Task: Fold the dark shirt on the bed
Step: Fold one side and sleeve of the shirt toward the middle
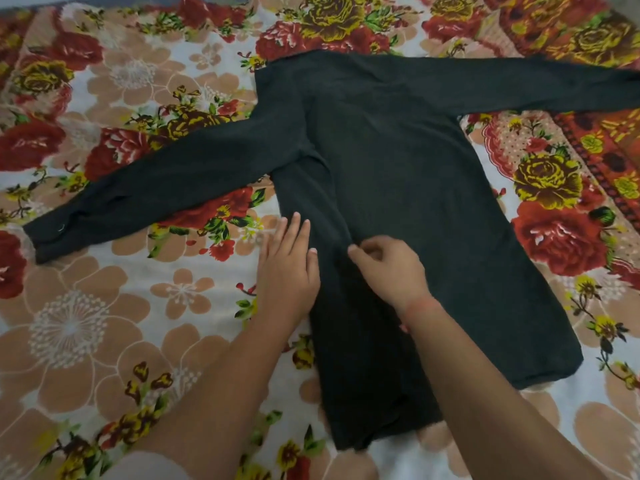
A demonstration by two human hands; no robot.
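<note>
Both hands work the dark shirt on the bed: left hand released, pressing flat to anchor its side; right hand pinching its folded edge, probably straightening it.

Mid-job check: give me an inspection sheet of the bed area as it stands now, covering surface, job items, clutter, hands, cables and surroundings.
Surface: floral bedsheet covers the whole view, lying fairly flat.
Job's things: dark shirt spread out flat; both sleeves stretched outward; left side of the body already folded inward along its length.
Clutter: nothing seen.
Grippers: left hand flat, fingers spread, pressing the shirt's folded left edge; right hand pinching the fabric at the fold, with a thin red thread at the wrist.
Cables: nothing seen.
Surroundings: only the bed in frame; a pale patch at the bottom edge cannot be identified.
</note>
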